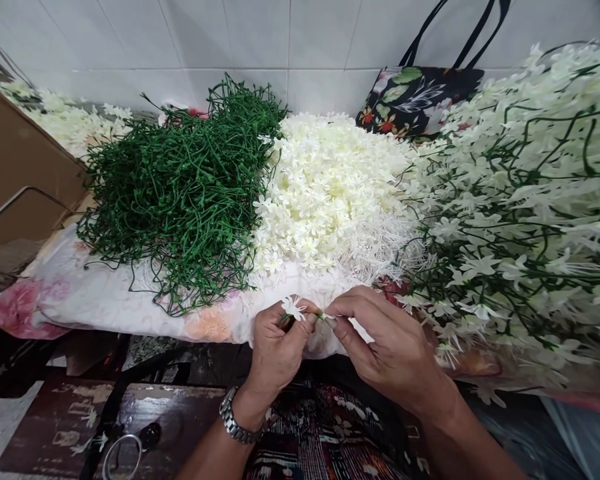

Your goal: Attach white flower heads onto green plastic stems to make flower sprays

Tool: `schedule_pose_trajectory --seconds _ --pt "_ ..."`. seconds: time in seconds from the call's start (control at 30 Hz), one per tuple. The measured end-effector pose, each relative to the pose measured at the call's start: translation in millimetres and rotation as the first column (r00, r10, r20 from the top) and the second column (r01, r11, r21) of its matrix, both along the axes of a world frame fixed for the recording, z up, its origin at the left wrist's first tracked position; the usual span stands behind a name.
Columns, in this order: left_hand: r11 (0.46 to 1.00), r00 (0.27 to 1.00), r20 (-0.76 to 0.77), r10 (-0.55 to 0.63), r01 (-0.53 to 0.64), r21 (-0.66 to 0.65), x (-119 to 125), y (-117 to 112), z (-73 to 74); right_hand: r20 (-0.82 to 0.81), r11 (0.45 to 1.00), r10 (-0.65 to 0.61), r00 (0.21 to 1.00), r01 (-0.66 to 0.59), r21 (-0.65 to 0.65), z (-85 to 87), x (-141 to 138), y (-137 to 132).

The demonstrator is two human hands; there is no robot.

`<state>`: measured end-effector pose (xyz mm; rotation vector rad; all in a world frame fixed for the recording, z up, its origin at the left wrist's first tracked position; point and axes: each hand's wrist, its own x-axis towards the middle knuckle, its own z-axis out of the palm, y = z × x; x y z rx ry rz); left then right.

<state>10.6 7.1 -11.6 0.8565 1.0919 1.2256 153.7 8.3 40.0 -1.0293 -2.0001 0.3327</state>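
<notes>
My left hand (pixel 277 357), with a metal watch at its wrist, is closed on a green plastic flower stem (pixel 322 316). A white artificial blossom (pixel 293 307) on it shows above the thumb. Close by on the right, the thumb and forefinger of my right hand (pixel 395 347) pinch at the stem's tip; the small piece between them is mostly hidden. Beyond my hands lie a tangled heap of green plastic stems (pixel 180 187), a heap of cream-white flower heads (pixel 325 187) and a pile of thin white stamens (pixel 387 247).
White flowers on green stems (pixel 520 227) are heaped high at the right. A floral-print bag (pixel 420 100) leans on the tiled wall (pixel 260 40). At left stands a cardboard box (pixel 20 160). A flowered cloth (pixel 105 293) covers the work surface; a worn brown wooden surface (pixel 180 413) lies below.
</notes>
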Motion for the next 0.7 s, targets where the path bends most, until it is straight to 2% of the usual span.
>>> schedule_pose_trajectory --seconds 0.2,0.43,0.6,0.7 --pt "0.999 0.991 -0.133 0.016 -0.012 0.033 1.3 3.1 4.2 -0.04 0.999 -0.021 0.999 0.019 -0.034 -14.5 -3.0 3.6" --pt "0.999 0.99 -0.134 0.042 -0.039 0.02 7.6 7.5 20.5 -0.061 0.998 -0.065 0.996 0.063 -0.028 -19.3 -9.6 7.0" --pt "0.994 0.987 -0.12 0.111 -0.113 -0.012 9.8 8.4 15.8 -0.064 0.997 -0.08 0.995 0.078 -0.025 -24.3 -14.6 8.0" --pt "0.994 0.986 -0.124 0.108 -0.111 -0.015 9.1 8.2 12.1 -0.055 0.996 -0.087 0.995 0.086 -0.017 -25.2 -14.1 8.8"
